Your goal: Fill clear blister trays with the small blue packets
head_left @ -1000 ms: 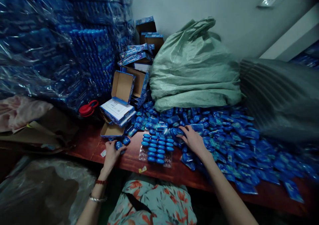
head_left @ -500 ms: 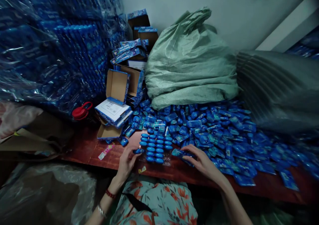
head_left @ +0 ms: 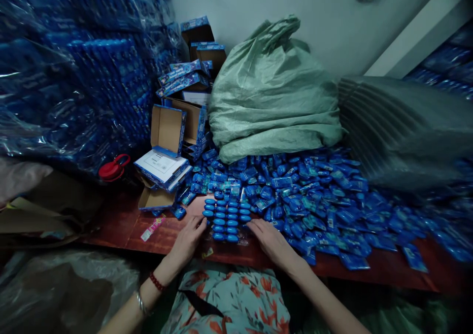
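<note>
Small glossy blue packets [head_left: 225, 222] lie in neat rows at the table's front edge, over a clear plastic piece. My left hand [head_left: 191, 234] rests at the left side of these rows. Its fingertips are closed on a blue packet at the row's end, mostly covered by the fingers. On the opposite side my right hand [head_left: 271, 240] reaches in with its fingers bent down. They press on a blue packet at the right end, nearly hidden under them. A heap of loose blue packets [head_left: 314, 201] spreads behind and beside my right hand.
A big pale green sack [head_left: 273, 97] stands behind the heap. Left of it are open blue cardboard boxes [head_left: 168, 129] and flat ones with a white face [head_left: 161, 165]. A red-lidded container [head_left: 113, 169], a pink strip [head_left: 152, 227] and plastic-wrapped blue stacks [head_left: 111, 83] are farther left.
Both hands have moved inward with their blue packets, to the left and right ends of the rows. The view has shifted slightly to the right.
</note>
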Motion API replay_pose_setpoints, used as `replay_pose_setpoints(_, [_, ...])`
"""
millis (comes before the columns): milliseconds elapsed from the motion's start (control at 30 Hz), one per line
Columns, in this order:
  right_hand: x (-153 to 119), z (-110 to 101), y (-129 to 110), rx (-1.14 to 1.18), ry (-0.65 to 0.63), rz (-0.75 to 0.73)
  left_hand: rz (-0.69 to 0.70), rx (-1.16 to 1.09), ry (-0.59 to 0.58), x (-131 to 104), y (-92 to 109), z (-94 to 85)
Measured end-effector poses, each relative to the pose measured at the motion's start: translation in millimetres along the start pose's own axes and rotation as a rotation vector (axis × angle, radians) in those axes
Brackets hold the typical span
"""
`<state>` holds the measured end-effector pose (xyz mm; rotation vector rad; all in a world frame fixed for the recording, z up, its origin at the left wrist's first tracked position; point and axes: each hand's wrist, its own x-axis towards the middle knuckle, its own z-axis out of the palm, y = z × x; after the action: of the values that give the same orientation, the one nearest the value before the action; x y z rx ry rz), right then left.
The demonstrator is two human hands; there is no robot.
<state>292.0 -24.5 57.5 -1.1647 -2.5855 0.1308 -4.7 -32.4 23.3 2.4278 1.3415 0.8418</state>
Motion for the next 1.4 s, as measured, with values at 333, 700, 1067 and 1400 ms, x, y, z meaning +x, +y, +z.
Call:
replay_pose_setpoints(333, [22.2,9.7,-19.9,-0.255,-0.048,-0.086,0.025,0.189,0.008,9.4,-4.2,9.6])
replay_pose_setpoints(700, [34.6,3.8,4.0,0.037,0.307,0.192,-0.324,0.376,0.147,-21.5,-43.6,-6.2])
replay_pose_setpoints(1067, [146.6,-3.1,15.5,-0.163,-0.299,0.295,-0.376,0.154,0.2,-25.7,-37.8,-0.9])
replay_pose_setpoints(1400, [137.6,3.9,16.9,-0.095,-0.266,0.435,-0.578,-0.247,0.321,-59.2,27.3,6.6])
